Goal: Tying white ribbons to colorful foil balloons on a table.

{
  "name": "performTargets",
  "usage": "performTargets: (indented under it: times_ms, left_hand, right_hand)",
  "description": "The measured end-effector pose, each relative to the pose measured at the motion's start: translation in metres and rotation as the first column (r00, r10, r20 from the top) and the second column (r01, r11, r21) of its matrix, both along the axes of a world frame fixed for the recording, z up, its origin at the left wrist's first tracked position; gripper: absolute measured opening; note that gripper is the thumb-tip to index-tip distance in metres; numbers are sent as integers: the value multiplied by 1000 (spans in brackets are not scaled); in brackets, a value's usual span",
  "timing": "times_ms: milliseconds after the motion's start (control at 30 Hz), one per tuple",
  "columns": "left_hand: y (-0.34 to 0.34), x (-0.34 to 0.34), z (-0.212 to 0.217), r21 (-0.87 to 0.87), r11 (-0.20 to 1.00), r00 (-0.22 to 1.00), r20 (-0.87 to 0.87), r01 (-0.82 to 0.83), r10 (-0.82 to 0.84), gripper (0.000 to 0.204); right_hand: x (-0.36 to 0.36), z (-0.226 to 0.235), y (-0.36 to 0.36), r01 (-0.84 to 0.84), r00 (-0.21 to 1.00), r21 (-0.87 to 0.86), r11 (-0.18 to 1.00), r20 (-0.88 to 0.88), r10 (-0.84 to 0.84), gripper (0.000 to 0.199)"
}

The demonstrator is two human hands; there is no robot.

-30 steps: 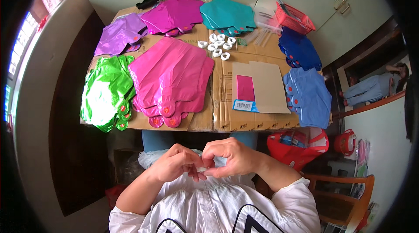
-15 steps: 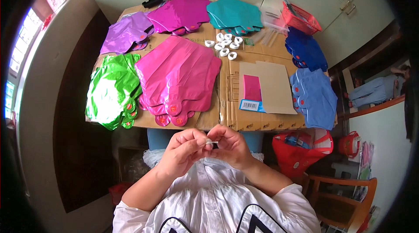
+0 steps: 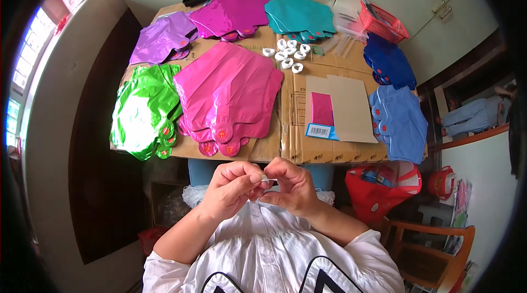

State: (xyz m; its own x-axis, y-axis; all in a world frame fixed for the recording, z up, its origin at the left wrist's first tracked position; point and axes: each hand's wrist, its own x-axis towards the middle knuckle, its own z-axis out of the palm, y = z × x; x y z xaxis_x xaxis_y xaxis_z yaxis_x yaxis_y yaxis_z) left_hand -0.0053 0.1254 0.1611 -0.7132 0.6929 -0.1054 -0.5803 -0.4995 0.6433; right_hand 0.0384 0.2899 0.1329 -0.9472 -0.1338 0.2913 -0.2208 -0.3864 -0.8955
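My left hand (image 3: pixel 230 188) and my right hand (image 3: pixel 291 186) meet close to my chest, below the near edge of the cardboard-covered table (image 3: pixel 307 150). Together they pinch a small white piece (image 3: pixel 267 181) between the fingertips; what it is I cannot make out. Just beyond them on the table lies a stack of pink foil balloons (image 3: pixel 228 95). Several small white rolls (image 3: pixel 286 54) are grouped at the table's middle back.
More flat foil balloon stacks lie around: green (image 3: pixel 143 112), purple (image 3: pixel 162 37), magenta (image 3: pixel 230 13), teal (image 3: pixel 299 15), dark blue (image 3: pixel 390 62), light blue (image 3: pixel 401 120). A red basket (image 3: pixel 384 21) sits back right. A red bag (image 3: pixel 379 186) and wooden chair (image 3: pixel 428 249) stand at my right.
My hands stay together at my chest, working the small white piece; they have shifted slightly to the right. The view has tilted a little; the table items have not moved.
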Motion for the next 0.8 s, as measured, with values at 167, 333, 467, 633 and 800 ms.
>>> performTargets:
  times_ms: [167, 333, 467, 633, 800]
  left_hand:
    - [1, 2, 0, -36, 998, 997, -60, -50, 48, 11]
    - [1, 1, 6, -184, 983, 987, -161, -23, -7, 12]
    - [0, 1, 11, -328, 944, 964, -241, 29, -113, 12]
    - [-2, -5, 19, -453, 890, 947, -256, 61, -196, 14]
    - [-7, -1, 5, -455, 890, 987, -129, 24, -93, 14]
  right_hand:
    - [2, 1, 7, 0, 999, 110, 994, 49, -5, 32]
    - [-5, 35, 23, 93, 996, 218, 972, -31, -89, 27]
    - [-13, 53, 33, 79, 978, 516, 853, -206, 34, 23]
    - [-11, 49, 32, 72, 983, 560, 825, -181, 37, 19]
    - [6, 24, 45, -44, 998, 472, 881, 56, 20, 33]
